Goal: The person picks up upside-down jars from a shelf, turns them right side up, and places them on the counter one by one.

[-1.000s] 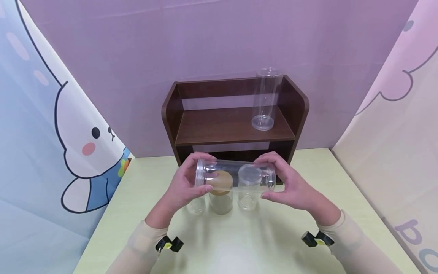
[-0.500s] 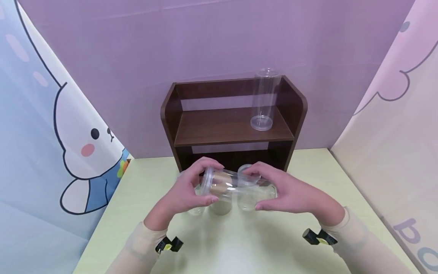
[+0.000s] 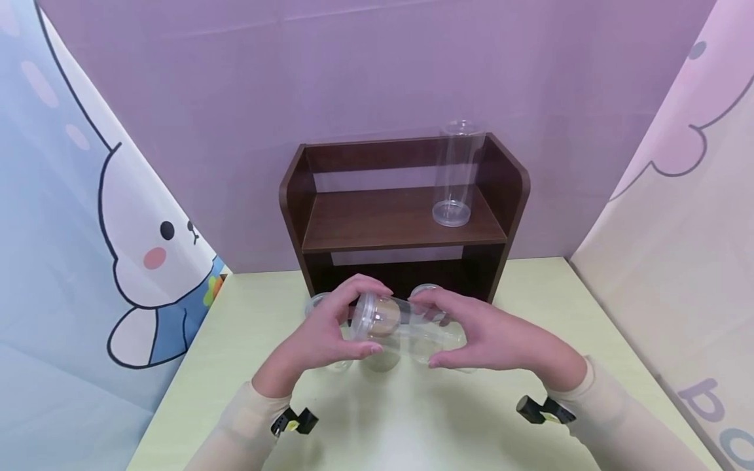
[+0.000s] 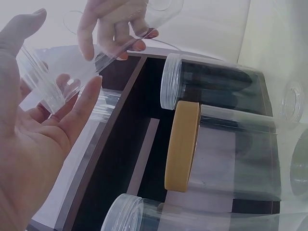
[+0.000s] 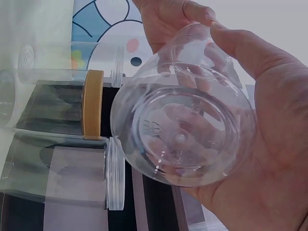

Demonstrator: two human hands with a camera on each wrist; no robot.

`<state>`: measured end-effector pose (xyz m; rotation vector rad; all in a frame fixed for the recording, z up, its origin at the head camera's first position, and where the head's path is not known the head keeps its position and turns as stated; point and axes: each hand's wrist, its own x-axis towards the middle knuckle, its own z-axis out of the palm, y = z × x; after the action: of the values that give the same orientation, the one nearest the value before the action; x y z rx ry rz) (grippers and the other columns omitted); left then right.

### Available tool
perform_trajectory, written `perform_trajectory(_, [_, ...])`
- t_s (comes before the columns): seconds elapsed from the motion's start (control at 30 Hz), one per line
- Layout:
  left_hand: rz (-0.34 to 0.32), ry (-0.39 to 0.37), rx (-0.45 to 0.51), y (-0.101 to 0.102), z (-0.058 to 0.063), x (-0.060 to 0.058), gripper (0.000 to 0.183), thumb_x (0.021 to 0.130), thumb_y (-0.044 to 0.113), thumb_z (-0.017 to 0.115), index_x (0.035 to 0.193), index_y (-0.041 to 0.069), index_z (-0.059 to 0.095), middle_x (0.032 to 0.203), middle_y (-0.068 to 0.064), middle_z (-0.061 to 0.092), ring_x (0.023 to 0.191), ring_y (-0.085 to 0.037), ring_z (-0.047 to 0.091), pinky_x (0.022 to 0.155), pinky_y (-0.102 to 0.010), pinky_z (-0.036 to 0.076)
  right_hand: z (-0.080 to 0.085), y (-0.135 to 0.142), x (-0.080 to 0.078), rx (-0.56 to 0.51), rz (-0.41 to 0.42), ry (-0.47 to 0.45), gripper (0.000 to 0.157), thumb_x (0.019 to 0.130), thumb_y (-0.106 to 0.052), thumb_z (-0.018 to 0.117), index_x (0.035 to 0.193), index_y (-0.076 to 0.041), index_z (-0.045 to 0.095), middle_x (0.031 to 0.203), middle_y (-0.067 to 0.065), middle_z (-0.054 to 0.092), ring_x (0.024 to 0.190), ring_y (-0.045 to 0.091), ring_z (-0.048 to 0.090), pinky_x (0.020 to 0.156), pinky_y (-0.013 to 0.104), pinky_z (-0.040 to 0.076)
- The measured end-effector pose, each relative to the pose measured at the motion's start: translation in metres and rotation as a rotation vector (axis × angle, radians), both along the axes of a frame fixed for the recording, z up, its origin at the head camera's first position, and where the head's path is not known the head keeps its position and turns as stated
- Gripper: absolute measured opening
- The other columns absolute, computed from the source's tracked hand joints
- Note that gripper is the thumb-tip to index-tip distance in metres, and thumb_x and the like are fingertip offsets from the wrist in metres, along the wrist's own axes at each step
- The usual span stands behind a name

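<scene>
Both hands hold a clear plastic jar (image 3: 366, 316) lying nearly level, its right end lower, above the table. My left hand (image 3: 318, 332) grips the lidded end, thumb below and fingers over the top. My right hand (image 3: 495, 330) curls round the body near the base, and the round bottom of the jar (image 5: 183, 137) faces the camera in the right wrist view. Behind it stand a jar with a gold lid (image 4: 183, 147) and two clear-lidded jars, one of them a clear jar (image 5: 115, 173) beside the gold-lidded one. The held jar partly overlaps them in the head view.
A dark brown two-level shelf (image 3: 406, 219) stands at the back of the pale table (image 3: 389, 425). On its upper board, at the right, is a tall clear jar (image 3: 451, 214). A purple curtain (image 3: 377, 65) hangs behind, with printed cloths on both sides.
Both hands have come down slightly with the jar. Its right end has dropped and turned toward me, and the right hand has shifted a little left along with it.
</scene>
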<state>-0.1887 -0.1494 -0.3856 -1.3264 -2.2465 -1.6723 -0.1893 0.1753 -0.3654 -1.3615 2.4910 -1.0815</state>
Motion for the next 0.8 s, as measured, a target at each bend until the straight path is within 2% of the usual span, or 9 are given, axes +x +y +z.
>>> perform_trajectory(0.17, [0.017, 0.012, -0.035, 0.0004, 0.0002, -0.0005, 0.072, 0.085, 0.008, 0.096, 0.147, 0.015, 0.061, 0.146, -0.004, 0.059, 0.132, -0.030, 0.056, 0.091, -0.041, 0.065, -0.0003, 0.0002, 0.0013, 0.024, -0.009, -0.012, 0.082, 0.094, -0.044, 0.091, 0.160, -0.021, 0.048, 0.147, -0.011, 0.060, 0.128, 0.016, 0.062, 0.109, 0.042, 0.056])
perform_trajectory(0.27, [0.016, 0.019, -0.043, 0.0012, -0.0001, -0.0011, 0.072, 0.084, 0.007, 0.096, 0.147, 0.014, 0.061, 0.146, -0.004, 0.059, 0.132, -0.032, 0.057, 0.091, -0.041, 0.065, -0.0011, 0.0003, 0.0021, 0.038, -0.024, -0.018, 0.082, 0.094, -0.045, 0.091, 0.160, -0.021, 0.049, 0.147, -0.010, 0.061, 0.128, 0.017, 0.062, 0.110, 0.042, 0.056])
perform_trajectory(0.4, [0.011, 0.031, -0.047, 0.0025, -0.0012, -0.0016, 0.074, 0.082, 0.003, 0.096, 0.147, 0.013, 0.061, 0.145, -0.005, 0.060, 0.129, -0.038, 0.058, 0.090, -0.039, 0.064, -0.0021, 0.0000, 0.0039, 0.058, -0.043, -0.032, 0.080, 0.093, -0.048, 0.091, 0.159, -0.028, 0.049, 0.144, -0.013, 0.062, 0.128, 0.017, 0.063, 0.111, 0.041, 0.055])
perform_trajectory(0.47, [0.017, 0.037, -0.050, 0.0027, -0.0019, -0.0017, 0.075, 0.081, 0.002, 0.096, 0.147, 0.015, 0.061, 0.145, -0.004, 0.060, 0.129, -0.037, 0.058, 0.089, -0.039, 0.063, -0.0029, -0.0002, 0.0044, 0.062, -0.046, -0.037, 0.079, 0.093, -0.047, 0.091, 0.158, -0.031, 0.049, 0.142, -0.015, 0.062, 0.126, 0.015, 0.064, 0.111, 0.041, 0.056])
perform_trajectory(0.67, [0.033, 0.028, -0.061, 0.0014, -0.0019, -0.0018, 0.083, 0.084, 0.006, 0.096, 0.156, 0.018, 0.055, 0.152, -0.002, 0.059, 0.136, -0.028, 0.057, 0.103, -0.041, 0.060, -0.0041, 0.0012, 0.0046, 0.040, -0.039, -0.022, 0.079, 0.092, -0.032, 0.093, 0.157, -0.018, 0.052, 0.140, -0.012, 0.064, 0.124, 0.013, 0.065, 0.107, 0.044, 0.058])
perform_trajectory(0.8, [0.042, 0.037, -0.022, -0.0033, -0.0023, -0.0034, 0.089, 0.081, -0.002, 0.095, 0.157, 0.012, 0.053, 0.153, -0.007, 0.057, 0.135, -0.028, 0.056, 0.107, -0.041, 0.058, -0.0056, 0.0041, 0.0039, 0.011, -0.047, -0.021, 0.081, 0.091, -0.029, 0.094, 0.158, -0.012, 0.052, 0.143, -0.003, 0.065, 0.127, 0.015, 0.065, 0.109, 0.045, 0.058])
